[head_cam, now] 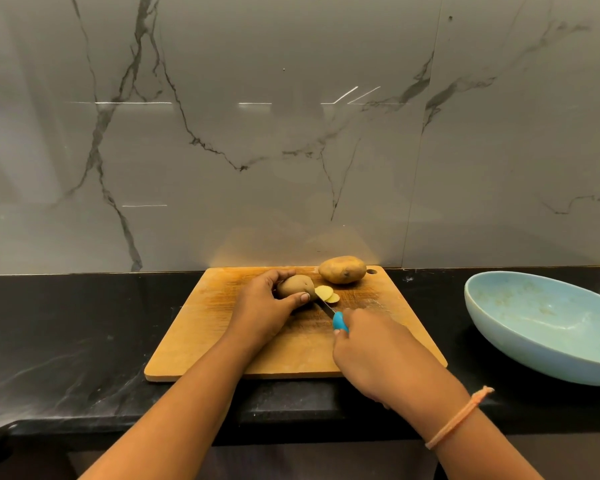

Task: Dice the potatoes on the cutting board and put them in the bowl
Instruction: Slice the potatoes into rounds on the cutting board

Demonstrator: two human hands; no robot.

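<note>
Now left hand [261, 306] steadies potato [294, 285], knife [330, 310] slicing

A glossy grey marble-look wall [291, 133] with dark veins, reflecting light streaks, backs a black stone worktop [66, 323].

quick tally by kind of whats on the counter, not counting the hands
potatoes: 2, a whole potato and a partly sliced potato
cut slices: 2
knife: 1
cutting board: 1
bowl: 1
total: 7
</note>
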